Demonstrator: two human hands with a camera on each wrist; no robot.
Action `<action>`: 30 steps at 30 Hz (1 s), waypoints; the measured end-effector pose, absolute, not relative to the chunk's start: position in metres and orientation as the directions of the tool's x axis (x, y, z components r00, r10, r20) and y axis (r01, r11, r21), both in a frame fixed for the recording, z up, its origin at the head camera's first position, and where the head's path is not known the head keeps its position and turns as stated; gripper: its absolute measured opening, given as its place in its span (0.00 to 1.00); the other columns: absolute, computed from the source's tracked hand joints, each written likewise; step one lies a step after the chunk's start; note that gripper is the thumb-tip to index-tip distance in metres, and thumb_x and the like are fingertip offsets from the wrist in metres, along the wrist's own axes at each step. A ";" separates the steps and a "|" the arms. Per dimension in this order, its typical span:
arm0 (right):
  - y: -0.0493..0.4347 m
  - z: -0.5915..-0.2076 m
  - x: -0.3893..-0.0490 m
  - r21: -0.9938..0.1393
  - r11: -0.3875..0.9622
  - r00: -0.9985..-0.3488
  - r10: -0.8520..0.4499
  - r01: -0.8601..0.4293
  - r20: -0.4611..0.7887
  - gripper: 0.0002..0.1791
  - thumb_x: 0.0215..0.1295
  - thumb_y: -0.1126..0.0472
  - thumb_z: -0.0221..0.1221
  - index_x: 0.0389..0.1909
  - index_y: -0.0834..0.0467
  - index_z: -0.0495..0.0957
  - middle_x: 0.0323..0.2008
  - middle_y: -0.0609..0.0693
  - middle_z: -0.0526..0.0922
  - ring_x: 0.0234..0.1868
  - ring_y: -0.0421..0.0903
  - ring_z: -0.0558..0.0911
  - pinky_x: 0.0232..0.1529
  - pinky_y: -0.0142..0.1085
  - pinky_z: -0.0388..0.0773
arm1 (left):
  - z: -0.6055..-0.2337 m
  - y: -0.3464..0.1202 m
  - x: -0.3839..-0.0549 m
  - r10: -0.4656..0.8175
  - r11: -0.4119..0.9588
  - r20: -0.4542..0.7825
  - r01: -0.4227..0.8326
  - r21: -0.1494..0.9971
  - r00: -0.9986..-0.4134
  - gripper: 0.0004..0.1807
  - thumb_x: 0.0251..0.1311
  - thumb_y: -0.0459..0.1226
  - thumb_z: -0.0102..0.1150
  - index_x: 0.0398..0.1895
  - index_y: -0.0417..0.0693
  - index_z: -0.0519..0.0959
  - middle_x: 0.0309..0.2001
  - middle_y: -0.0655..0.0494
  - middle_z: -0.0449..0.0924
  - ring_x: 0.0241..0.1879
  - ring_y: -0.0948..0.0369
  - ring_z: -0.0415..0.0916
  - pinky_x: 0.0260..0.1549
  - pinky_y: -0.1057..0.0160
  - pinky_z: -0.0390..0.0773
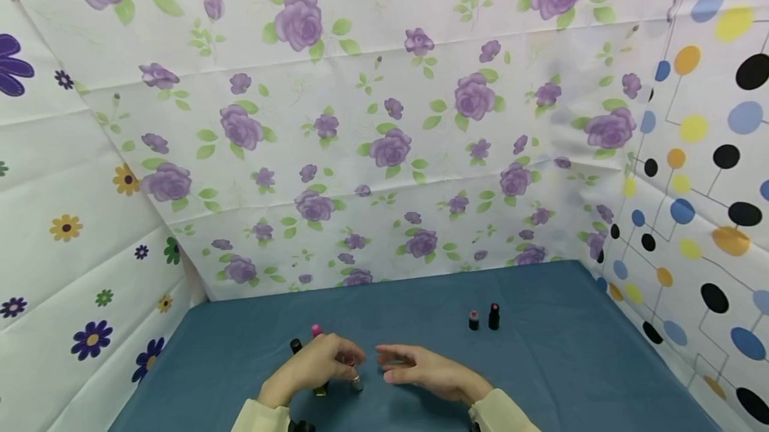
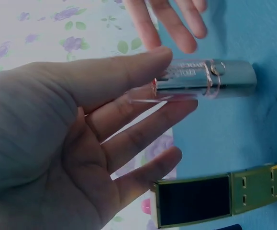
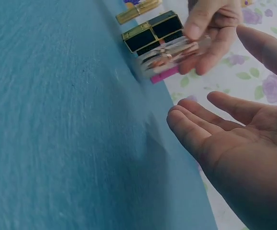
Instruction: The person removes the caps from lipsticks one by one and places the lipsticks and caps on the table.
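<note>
My left hand (image 1: 321, 362) pinches the upper, clear end of a silver lipstick tube (image 2: 234, 79) between thumb and fingers. In the head view this tube (image 1: 357, 385) is upright, slightly tilted, low over the table; whether its base touches the cloth I cannot tell. Beside it stands a black and gold lipstick case (image 2: 195, 202), mostly behind the left hand in the head view. My right hand (image 1: 429, 372) is a short way to the right, its fingers loosely bent and apart, with nothing in it. The right wrist view shows its palm (image 3: 253, 148) facing the tube.
Behind the left hand are a pink-topped lipstick (image 1: 316, 330) and a black tube (image 1: 296, 346). A slim gold tube (image 3: 138, 11) shows in the right wrist view. Two small dark lipsticks, one short (image 1: 474, 320), one taller (image 1: 494, 317), stand farther back right on the blue tablecloth (image 1: 571, 352). Patterned sheets enclose the table.
</note>
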State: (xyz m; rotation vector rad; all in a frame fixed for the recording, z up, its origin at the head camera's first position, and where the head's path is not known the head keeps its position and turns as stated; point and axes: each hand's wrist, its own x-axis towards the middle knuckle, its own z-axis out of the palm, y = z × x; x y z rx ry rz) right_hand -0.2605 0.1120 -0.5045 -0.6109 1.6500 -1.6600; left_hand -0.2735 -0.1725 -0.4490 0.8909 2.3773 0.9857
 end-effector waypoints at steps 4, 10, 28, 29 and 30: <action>0.111 -0.513 -0.267 -0.989 0.053 -0.604 -0.787 0.136 -0.125 0.37 0.80 0.47 0.56 0.82 0.57 0.58 0.77 0.59 0.65 0.75 0.57 0.68 0.71 0.54 0.70 | -0.430 -0.162 -0.260 0.669 0.523 -0.124 0.345 0.780 -0.733 0.15 0.66 0.33 0.69 0.55 0.40 0.87 0.48 0.44 0.88 0.43 0.59 0.85 0.41 0.57 0.86; 0.105 -0.505 -0.258 -0.985 -0.010 -0.611 -0.785 0.171 -0.098 0.37 0.78 0.53 0.59 0.80 0.64 0.59 0.76 0.61 0.66 0.75 0.60 0.67 0.72 0.55 0.68 | -0.422 -0.153 -0.253 0.663 0.483 -0.101 0.320 0.815 -0.741 0.15 0.70 0.32 0.65 0.58 0.42 0.85 0.50 0.46 0.88 0.45 0.58 0.86 0.43 0.57 0.86; 0.097 -0.502 -0.248 -0.993 -0.073 -0.755 -0.655 0.093 -0.023 0.22 0.77 0.61 0.62 0.63 0.71 0.79 0.53 0.64 0.86 0.54 0.54 0.87 0.58 0.52 0.82 | -0.427 -0.135 -0.252 0.619 0.372 -0.012 0.280 0.885 -0.785 0.17 0.73 0.36 0.63 0.62 0.45 0.84 0.55 0.45 0.86 0.51 0.57 0.85 0.48 0.58 0.86; 0.097 -0.502 -0.248 -0.992 -0.081 -0.764 -0.645 0.097 -0.022 0.22 0.76 0.60 0.62 0.63 0.71 0.79 0.52 0.63 0.87 0.53 0.53 0.87 0.58 0.51 0.83 | -0.428 -0.133 -0.252 0.604 0.364 0.001 0.277 0.889 -0.797 0.17 0.73 0.37 0.63 0.62 0.45 0.83 0.55 0.45 0.86 0.52 0.56 0.85 0.48 0.57 0.85; 0.097 -0.502 -0.248 -0.991 -0.090 -0.773 -0.634 0.099 -0.020 0.23 0.75 0.60 0.63 0.63 0.71 0.79 0.51 0.62 0.88 0.52 0.52 0.88 0.57 0.51 0.83 | -0.429 -0.130 -0.253 0.585 0.357 0.009 0.268 0.895 -0.811 0.18 0.73 0.38 0.63 0.63 0.46 0.83 0.56 0.44 0.86 0.53 0.56 0.85 0.49 0.56 0.85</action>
